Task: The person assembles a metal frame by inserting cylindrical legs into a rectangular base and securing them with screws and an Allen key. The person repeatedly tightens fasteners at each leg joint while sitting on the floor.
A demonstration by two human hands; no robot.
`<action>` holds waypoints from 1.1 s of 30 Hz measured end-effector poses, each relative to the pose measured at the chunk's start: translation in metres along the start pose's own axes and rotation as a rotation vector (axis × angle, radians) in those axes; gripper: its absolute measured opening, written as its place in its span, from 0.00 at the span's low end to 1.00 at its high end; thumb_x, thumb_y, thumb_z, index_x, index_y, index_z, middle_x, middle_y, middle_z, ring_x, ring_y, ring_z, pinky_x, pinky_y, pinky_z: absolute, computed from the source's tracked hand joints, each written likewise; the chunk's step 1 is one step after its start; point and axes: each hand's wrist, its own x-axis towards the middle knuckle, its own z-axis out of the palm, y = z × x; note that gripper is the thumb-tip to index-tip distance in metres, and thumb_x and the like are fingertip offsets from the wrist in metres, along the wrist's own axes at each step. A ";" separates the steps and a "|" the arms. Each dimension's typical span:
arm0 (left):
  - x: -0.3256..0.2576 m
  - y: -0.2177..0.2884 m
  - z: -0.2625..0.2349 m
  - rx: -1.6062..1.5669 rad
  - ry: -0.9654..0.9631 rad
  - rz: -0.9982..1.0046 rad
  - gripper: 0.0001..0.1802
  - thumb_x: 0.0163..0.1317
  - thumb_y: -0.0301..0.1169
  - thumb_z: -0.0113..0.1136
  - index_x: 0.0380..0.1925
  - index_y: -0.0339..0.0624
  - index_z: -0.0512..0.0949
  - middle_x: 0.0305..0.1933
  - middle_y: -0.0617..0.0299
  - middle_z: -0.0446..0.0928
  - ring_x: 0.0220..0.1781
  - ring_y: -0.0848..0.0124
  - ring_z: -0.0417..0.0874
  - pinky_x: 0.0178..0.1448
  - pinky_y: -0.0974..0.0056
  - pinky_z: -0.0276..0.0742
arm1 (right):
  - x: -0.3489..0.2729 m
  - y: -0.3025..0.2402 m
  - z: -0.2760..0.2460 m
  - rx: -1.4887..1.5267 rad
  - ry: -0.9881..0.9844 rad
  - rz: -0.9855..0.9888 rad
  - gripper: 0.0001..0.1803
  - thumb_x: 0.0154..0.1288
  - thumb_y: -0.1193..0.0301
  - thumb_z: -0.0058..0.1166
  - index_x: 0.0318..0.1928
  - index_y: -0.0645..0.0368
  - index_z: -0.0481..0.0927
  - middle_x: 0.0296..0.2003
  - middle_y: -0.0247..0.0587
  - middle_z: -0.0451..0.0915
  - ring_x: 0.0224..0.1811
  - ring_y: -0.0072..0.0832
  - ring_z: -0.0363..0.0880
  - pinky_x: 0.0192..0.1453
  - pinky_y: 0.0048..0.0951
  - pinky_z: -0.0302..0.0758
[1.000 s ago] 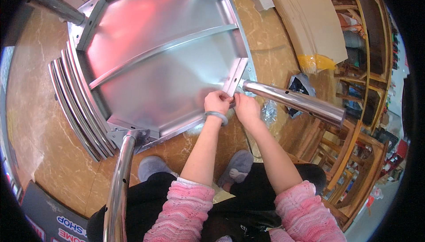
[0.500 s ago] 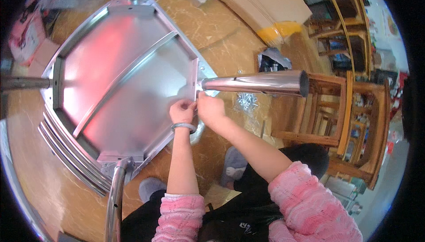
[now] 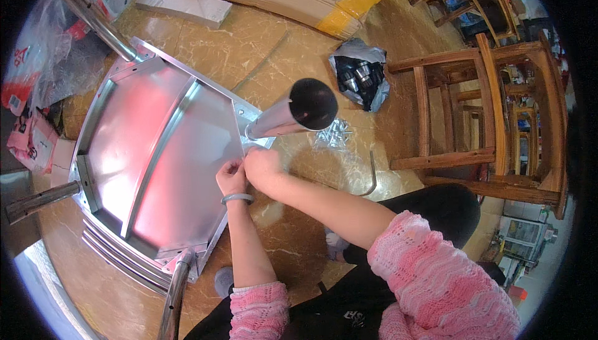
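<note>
Both hands, left hand and right hand, stay pinched on something too small to tell at the panel corner by the leg base, view now swung more overhead, fastening apparently continuing on the floor.

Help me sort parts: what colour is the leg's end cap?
Black, on the silver leg; head view.

The metal table top is shiny silver with a pink-red reflection. At four o'clock, the sleeves are pink with a wavy knitted pattern. The floor is marbled golden brown. At two o'clock, the chair is reddish-brown wood.
</note>
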 end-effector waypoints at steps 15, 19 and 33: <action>0.002 -0.006 -0.003 -0.045 -0.031 -0.025 0.05 0.51 0.23 0.63 0.24 0.33 0.77 0.24 0.63 0.77 0.25 0.77 0.75 0.30 0.73 0.72 | 0.006 0.010 0.012 0.203 -0.016 -0.092 0.10 0.56 0.67 0.47 0.34 0.55 0.80 0.30 0.43 0.81 0.34 0.37 0.81 0.34 0.37 0.76; 0.002 -0.005 -0.005 -0.045 -0.045 -0.035 0.05 0.51 0.24 0.63 0.23 0.35 0.77 0.23 0.65 0.76 0.24 0.78 0.73 0.30 0.74 0.71 | -0.003 0.048 -0.010 0.330 -0.219 -0.298 0.21 0.63 0.57 0.43 0.30 0.61 0.81 0.29 0.48 0.80 0.35 0.45 0.80 0.36 0.41 0.76; -0.006 0.001 -0.002 0.046 0.022 -0.008 0.05 0.50 0.25 0.64 0.23 0.35 0.78 0.23 0.65 0.76 0.25 0.79 0.74 0.31 0.72 0.71 | 0.091 0.280 -0.015 0.290 0.166 -0.204 0.16 0.51 0.67 0.59 0.41 0.56 0.75 0.40 0.48 0.73 0.42 0.45 0.75 0.45 0.38 0.73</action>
